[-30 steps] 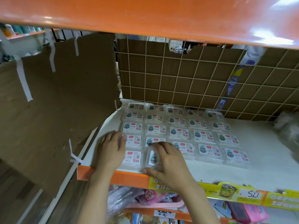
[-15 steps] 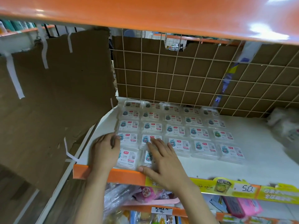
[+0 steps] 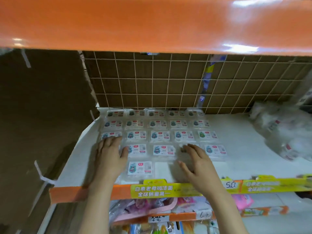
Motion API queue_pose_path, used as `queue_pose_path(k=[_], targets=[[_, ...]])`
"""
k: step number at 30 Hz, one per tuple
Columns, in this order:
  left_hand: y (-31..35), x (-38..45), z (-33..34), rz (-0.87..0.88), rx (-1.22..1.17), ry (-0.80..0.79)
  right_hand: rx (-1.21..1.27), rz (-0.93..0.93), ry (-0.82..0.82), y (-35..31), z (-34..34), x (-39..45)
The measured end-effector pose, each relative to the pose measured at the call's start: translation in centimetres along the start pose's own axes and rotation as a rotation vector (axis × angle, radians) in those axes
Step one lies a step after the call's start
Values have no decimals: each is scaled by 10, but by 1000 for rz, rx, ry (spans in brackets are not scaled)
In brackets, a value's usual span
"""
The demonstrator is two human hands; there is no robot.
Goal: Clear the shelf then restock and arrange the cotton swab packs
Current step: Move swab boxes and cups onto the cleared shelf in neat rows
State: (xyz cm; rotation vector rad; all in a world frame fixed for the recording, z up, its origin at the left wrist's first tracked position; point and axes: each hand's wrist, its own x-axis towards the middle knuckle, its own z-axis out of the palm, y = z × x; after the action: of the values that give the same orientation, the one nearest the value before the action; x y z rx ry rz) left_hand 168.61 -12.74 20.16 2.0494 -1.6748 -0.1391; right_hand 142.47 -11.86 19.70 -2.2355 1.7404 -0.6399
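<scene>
I was in the arranging step, my left hand [image 3: 109, 155] and right hand [image 3: 196, 162] both flat and open on the cotton swab packs [image 3: 160, 134] gridded around them, and judged loose packs [image 3: 287, 132] right of my right hand came next

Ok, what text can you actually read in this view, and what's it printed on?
"白象老母鸡汤面 全球销量第一", roughly; partly blurred: yellow-green strip on the shelf edge.
"5.0": price tag.
Repeat strip: blurred.
Handwritten lower tags: unclear.
Cotton swab pack labels: too small.
</scene>
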Motion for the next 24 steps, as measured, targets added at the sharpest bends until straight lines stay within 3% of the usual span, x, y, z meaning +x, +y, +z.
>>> queue_pose_path(k=[6, 18, 24], targets=[[84, 0, 31, 153, -59, -44, -15, 27, 35, 56, -32, -8], [296, -48, 114, 267, -123, -93, 46, 29, 42, 210, -141, -31], [349, -70, 136, 273, -108, -147, 45, -30, 61, 244, -176, -35]])
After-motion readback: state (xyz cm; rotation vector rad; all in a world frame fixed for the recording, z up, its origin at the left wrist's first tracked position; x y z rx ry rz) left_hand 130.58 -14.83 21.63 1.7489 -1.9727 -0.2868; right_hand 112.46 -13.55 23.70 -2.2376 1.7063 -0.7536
